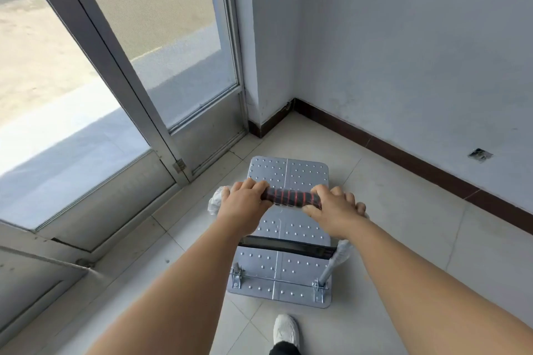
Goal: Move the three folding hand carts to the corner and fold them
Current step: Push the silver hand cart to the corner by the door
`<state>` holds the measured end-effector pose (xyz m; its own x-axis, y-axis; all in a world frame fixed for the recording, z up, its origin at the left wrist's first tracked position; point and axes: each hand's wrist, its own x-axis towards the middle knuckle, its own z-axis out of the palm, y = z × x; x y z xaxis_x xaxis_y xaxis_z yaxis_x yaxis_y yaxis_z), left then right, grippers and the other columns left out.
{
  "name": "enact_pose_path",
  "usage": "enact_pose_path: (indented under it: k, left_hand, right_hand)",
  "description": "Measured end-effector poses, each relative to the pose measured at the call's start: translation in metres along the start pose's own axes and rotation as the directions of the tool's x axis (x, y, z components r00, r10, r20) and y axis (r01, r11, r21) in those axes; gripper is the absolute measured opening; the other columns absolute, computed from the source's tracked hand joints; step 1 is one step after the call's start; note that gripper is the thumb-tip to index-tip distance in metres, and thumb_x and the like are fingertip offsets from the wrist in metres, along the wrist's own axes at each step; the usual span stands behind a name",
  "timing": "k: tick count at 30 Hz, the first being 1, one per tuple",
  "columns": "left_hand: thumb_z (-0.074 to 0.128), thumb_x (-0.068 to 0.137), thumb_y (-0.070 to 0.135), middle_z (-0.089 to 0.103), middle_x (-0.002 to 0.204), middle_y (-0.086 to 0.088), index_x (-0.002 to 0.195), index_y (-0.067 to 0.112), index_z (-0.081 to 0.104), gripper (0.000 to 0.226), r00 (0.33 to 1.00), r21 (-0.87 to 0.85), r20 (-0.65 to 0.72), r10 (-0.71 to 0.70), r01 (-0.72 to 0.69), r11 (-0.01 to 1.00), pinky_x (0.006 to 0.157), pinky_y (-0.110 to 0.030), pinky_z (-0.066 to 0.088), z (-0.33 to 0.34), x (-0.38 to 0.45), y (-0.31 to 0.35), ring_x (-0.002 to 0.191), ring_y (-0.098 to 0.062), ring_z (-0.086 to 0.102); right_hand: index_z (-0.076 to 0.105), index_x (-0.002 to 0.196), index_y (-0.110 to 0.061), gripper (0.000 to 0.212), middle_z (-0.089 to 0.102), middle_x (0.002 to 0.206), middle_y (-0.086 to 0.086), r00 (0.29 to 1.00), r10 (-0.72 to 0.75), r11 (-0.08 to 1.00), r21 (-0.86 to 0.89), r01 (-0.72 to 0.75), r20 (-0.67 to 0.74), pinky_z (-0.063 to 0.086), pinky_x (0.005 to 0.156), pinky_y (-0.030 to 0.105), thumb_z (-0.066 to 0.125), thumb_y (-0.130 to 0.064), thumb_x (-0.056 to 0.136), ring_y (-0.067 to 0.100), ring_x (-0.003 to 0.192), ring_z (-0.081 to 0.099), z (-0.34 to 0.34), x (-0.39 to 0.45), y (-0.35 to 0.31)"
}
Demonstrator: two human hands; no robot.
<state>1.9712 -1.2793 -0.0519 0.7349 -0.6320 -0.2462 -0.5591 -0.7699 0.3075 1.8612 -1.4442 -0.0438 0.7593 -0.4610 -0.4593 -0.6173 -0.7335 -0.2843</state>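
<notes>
One folding hand cart stands on the tiled floor in front of me, its grey studded metal platform [300, 173] pointing toward the room corner. Its handle bar [291, 198] has a black grip with red rings and is upright above the platform. My left hand [245, 204] grips the left end of the bar. My right hand [334, 207] grips the right end. Plastic wrap covers the handle's side tubes [340, 253]. A black strap [288, 248] crosses the platform. No other cart is in view.
The corner [291, 106] with a dark skirting board lies just beyond the cart. A glass door with a metal frame [161, 130] runs along the left. A white wall [418, 66] stands on the right. My white shoe [285, 328] is behind the cart.
</notes>
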Motion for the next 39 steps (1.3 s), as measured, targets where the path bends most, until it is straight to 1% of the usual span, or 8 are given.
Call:
enact_pose_path:
  k: [13, 19, 23, 26, 30, 34, 37, 39]
  left_hand:
    - [0.045, 0.096, 0.041, 0.045, 0.131, 0.004, 0.131, 0.031, 0.043, 0.036, 0.991, 0.064, -0.023, 0.133, -0.131, 0.989, 0.110, -0.041, 0.023, -0.058, 0.162, -0.055, 0.130, -0.019, 0.030]
    - [0.042, 0.097, 0.041, 0.042, 0.136, 0.005, 0.134, 0.034, 0.039, 0.038, 0.976, 0.128, 0.031, 0.217, -0.219, 0.967, 0.110, -0.041, 0.023, -0.084, 0.231, -0.082, 0.132, -0.020, 0.026]
    - [0.042, 0.097, 0.040, 0.041, 0.138, 0.005, 0.139, 0.036, 0.034, 0.043, 0.971, 0.186, 0.058, 0.232, -0.238, 0.953, 0.108, -0.042, 0.026, -0.105, 0.277, -0.102, 0.131, -0.019, 0.029]
    - [0.045, 0.096, 0.037, 0.041, 0.140, 0.001, 0.140, 0.035, 0.033, 0.046, 0.981, 0.158, 0.060, 0.183, -0.190, 0.969, 0.109, -0.045, 0.028, -0.120, 0.305, -0.116, 0.135, -0.025, 0.026]
    - [0.045, 0.096, 0.031, 0.031, 0.148, -0.004, 0.145, 0.031, 0.027, 0.052, 0.989, 0.177, 0.056, 0.140, -0.148, 0.973, 0.113, -0.048, 0.025, -0.134, 0.321, -0.136, 0.142, -0.028, 0.016]
    - [0.041, 0.094, 0.016, 0.010, 0.157, -0.012, 0.149, 0.029, 0.017, 0.061, 0.995, 0.210, 0.063, 0.072, -0.084, 0.974, 0.117, -0.048, 0.019, -0.140, 0.320, -0.153, 0.147, -0.031, 0.000]
    - [0.040, 0.092, 0.009, -0.005, 0.158, -0.017, 0.150, 0.027, 0.012, 0.067, 0.995, 0.198, 0.055, 0.087, -0.096, 0.975, 0.118, -0.049, 0.015, -0.141, 0.311, -0.155, 0.146, -0.034, -0.008]
    - [0.039, 0.092, 0.011, -0.005, 0.158, -0.016, 0.150, 0.024, 0.010, 0.066, 0.993, 0.165, 0.040, 0.112, -0.117, 0.979, 0.118, -0.049, 0.014, -0.143, 0.305, -0.153, 0.146, -0.034, -0.007]
  right_hand:
    - [0.038, 0.125, -0.032, 0.038, 0.040, 0.131, 0.005, 0.992, 0.118, 0.990, 0.086, -0.115, -0.038, 0.025, 0.102, 0.043, 0.039, -0.055, 0.094, 0.027, 0.121, 0.033, -0.050, 0.125, -0.071]
    - [0.037, 0.127, -0.031, 0.041, 0.040, 0.132, 0.005, 0.977, 0.187, 0.977, 0.118, -0.175, -0.099, 0.025, 0.102, 0.043, 0.038, -0.055, 0.093, 0.028, 0.121, 0.034, -0.061, 0.174, -0.102]
    - [0.031, 0.135, -0.033, 0.039, 0.036, 0.136, 0.007, 0.968, 0.211, 0.970, 0.155, -0.190, -0.136, 0.023, 0.105, 0.043, 0.035, -0.043, 0.097, 0.028, 0.123, 0.032, -0.063, 0.206, -0.124]
    - [0.021, 0.140, -0.042, 0.044, 0.036, 0.140, 0.004, 0.966, 0.203, 0.964, 0.205, -0.168, -0.160, 0.030, 0.105, 0.044, 0.033, -0.032, 0.099, 0.030, 0.123, 0.036, -0.061, 0.227, -0.136]
    - [0.021, 0.147, -0.036, 0.052, 0.041, 0.136, 0.008, 0.973, 0.156, 0.965, 0.237, -0.114, -0.169, 0.036, 0.100, 0.039, 0.036, -0.018, 0.100, 0.031, 0.121, 0.042, -0.058, 0.236, -0.154]
    - [0.025, 0.147, -0.030, 0.052, 0.047, 0.132, 0.013, 0.980, 0.118, 0.963, 0.257, -0.074, -0.160, 0.040, 0.099, 0.040, 0.038, -0.013, 0.100, 0.032, 0.118, 0.045, -0.053, 0.235, -0.177]
    - [0.027, 0.146, -0.027, 0.053, 0.047, 0.135, 0.013, 0.978, 0.130, 0.957, 0.278, -0.080, -0.166, 0.042, 0.099, 0.043, 0.038, -0.008, 0.098, 0.032, 0.119, 0.046, -0.048, 0.233, -0.188]
    - [0.020, 0.149, -0.026, 0.062, 0.043, 0.142, 0.011, 0.977, 0.141, 0.957, 0.276, -0.093, -0.162, 0.041, 0.100, 0.043, 0.041, -0.004, 0.095, 0.032, 0.123, 0.043, -0.052, 0.229, -0.191]
